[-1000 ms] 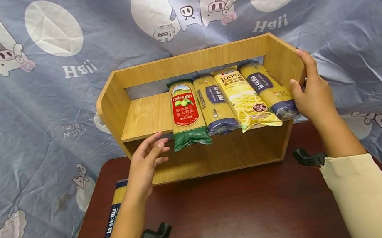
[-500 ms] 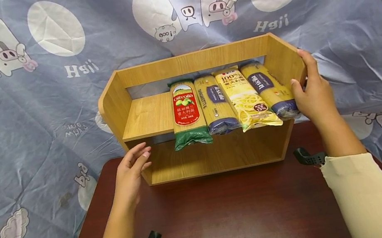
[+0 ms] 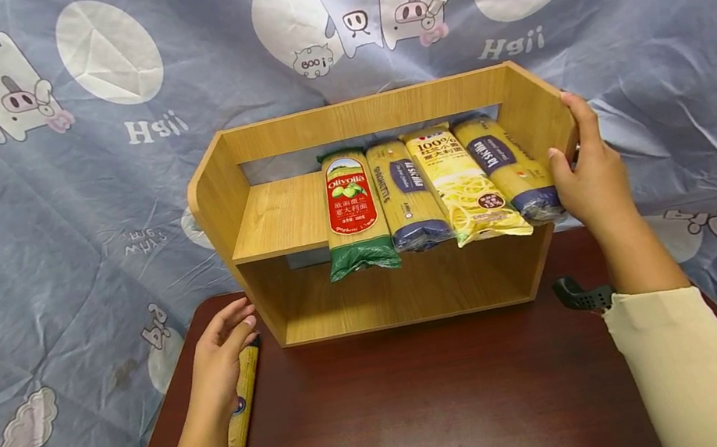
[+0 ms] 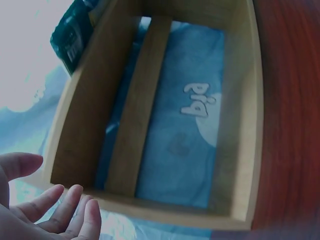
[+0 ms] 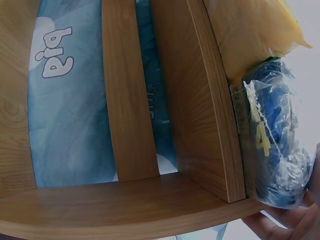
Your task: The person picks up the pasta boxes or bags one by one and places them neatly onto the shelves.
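Note:
In the head view my left hand (image 3: 217, 358) hovers with loosely bent fingers beside the lower left side of a wooden shelf (image 3: 365, 113), holding nothing. Under that forearm a pack of spaghetti (image 3: 242, 409) lies on the table, partly covered by the arm. My right hand (image 3: 596, 176) grips the shelf's right side panel (image 3: 536, 118), thumb on the inner face and fingers round the outside. Close to the thumb lies a blue-ended spaghetti pack (image 3: 507, 167). Left of it on the upper board are a yellow pasta pack (image 3: 466, 186), another blue-labelled pack (image 3: 407, 195) and a green-ended Olivoila pack (image 3: 355, 212).
The upper board (image 3: 282, 216) shows bare wood left of the Olivoila pack. Below is a lower compartment (image 3: 406, 294). The packs' near ends stick out past the upper board. A dark red table (image 3: 432, 409) bears the shelf, and a patterned cloth (image 3: 46, 228) hangs behind.
My left hand has drawn left and down, from in front of the Olivoila pack to beside the shelf's left side. The right hand keeps its grip on the panel.

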Action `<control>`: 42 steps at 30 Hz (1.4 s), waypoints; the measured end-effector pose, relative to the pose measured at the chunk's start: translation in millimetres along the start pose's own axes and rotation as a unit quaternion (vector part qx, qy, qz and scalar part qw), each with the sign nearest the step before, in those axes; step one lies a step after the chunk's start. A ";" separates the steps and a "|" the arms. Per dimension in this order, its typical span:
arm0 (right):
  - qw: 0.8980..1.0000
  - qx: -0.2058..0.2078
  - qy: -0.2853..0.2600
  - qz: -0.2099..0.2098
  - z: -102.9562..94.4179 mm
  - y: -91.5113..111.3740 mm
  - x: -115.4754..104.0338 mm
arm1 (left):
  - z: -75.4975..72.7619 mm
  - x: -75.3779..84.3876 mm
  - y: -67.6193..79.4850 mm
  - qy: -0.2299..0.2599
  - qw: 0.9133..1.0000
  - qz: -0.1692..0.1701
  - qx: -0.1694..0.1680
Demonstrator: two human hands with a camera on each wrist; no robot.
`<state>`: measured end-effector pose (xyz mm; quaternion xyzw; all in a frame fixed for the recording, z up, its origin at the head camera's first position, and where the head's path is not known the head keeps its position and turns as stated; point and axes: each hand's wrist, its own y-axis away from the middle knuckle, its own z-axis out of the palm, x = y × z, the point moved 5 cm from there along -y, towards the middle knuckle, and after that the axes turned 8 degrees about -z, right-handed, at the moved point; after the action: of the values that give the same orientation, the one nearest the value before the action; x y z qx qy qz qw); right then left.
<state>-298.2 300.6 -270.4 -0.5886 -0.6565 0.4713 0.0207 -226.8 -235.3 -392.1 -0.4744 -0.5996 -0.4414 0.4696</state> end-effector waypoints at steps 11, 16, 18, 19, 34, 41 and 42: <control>1.000 -0.002 -0.001 0.004 -1.0 -0.1 1.8 | -23.7 -24.7 5.5 -0.037 0.998 -0.043 0.018; 1.000 -0.001 0.001 0.002 -1.1 -0.9 1.8 | -32.3 -39.1 6.8 -0.050 0.996 -0.064 0.023; 1.000 0.001 0.001 0.001 -1.1 -1.3 1.7 | -36.1 -44.4 7.4 -0.055 0.996 -0.070 0.030; 1.000 0.001 0.000 0.001 -1.1 -1.4 1.6 | -38.1 -46.8 7.6 -0.059 0.995 -0.072 0.033; 1.000 -0.002 0.004 -0.004 -1.2 -1.7 2.4 | -62.6 -80.4 13.0 -0.120 0.986 -0.112 0.001; 1.000 -0.005 0.006 -0.002 -0.6 -0.3 0.7 | -75.1 -102.8 13.0 -0.197 0.967 -0.159 -0.011; 1.000 -0.005 0.006 -0.002 -0.7 -0.2 0.4 | -76.8 -106.2 12.5 -0.210 0.964 -0.164 -0.013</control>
<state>-298.1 301.4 -270.1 -0.5902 -0.6599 0.4645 0.0221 -191.9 -324.6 -482.2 -0.4574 -0.7487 -0.4106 0.2485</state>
